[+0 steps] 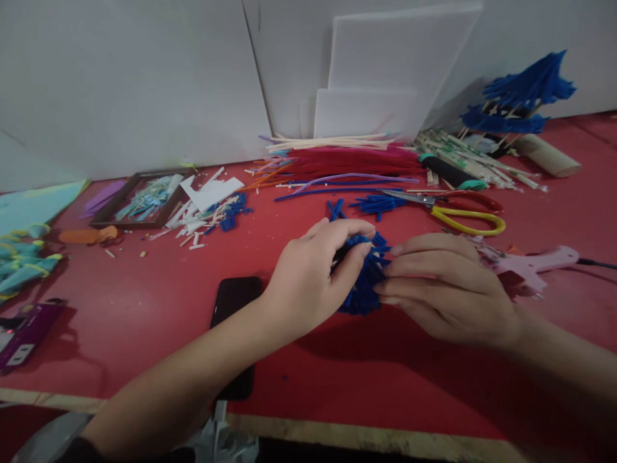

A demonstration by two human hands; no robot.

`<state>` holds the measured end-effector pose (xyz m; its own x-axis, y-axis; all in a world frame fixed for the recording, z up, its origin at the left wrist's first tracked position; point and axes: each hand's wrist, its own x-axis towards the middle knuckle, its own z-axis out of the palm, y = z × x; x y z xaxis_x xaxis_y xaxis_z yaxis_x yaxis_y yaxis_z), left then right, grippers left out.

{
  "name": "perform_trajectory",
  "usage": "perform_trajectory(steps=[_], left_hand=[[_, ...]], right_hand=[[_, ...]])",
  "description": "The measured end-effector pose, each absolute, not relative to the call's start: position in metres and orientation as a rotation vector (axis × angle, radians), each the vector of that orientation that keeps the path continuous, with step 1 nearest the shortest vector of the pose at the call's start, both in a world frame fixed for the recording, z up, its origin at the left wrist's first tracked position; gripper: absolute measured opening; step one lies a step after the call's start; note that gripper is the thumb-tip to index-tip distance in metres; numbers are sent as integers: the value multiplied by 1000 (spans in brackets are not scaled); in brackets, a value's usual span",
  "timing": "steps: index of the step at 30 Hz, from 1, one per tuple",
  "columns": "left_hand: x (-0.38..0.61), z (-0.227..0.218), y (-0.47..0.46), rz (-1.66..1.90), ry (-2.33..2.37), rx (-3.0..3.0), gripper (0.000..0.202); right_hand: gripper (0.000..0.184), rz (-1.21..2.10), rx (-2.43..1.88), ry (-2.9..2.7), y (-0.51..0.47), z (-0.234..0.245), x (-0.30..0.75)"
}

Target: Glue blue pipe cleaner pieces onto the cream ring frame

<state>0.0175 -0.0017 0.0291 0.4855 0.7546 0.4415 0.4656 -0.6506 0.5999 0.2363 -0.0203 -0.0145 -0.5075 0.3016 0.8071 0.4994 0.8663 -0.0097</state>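
Note:
My left hand point(313, 276) is curled around a bundle of short blue sticks point(364, 283) in the middle of the red table point(385, 373). Thumb and fingers close over the bundle's top. My right hand point(443, 289) meets it from the right, its fingers pressed together against the blue pieces. Part of the bundle is hidden between the two hands.
A black phone point(234, 302) lies under my left forearm. Yellow-handled scissors point(457, 212) and a pink glue gun point(535, 263) lie to the right. Red, purple and blue stick piles point(347, 164), white foam boards point(385, 83), a framed tray point(139, 199) and a blue fringed piece point(520, 96) line the back.

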Motion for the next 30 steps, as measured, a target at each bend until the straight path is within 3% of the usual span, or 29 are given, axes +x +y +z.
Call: perform_trajectory(steps=[8,17,22,30], left_hand=[[16,29,-2,987,984,2300,23],[16,28,-1,991,1011,2298,20],[16,28,-1,997,984,2293,17],[17,28,-1,999,980,2310,17]], right_hand=[[3,-316,-518,-2147,-22,-15,235],[14,-353,-523,-2132,-21,-15,238],[2,-350,-571,-2120,-18,-19,244],[11,-286,-639,-2139,-20,-19,243]])
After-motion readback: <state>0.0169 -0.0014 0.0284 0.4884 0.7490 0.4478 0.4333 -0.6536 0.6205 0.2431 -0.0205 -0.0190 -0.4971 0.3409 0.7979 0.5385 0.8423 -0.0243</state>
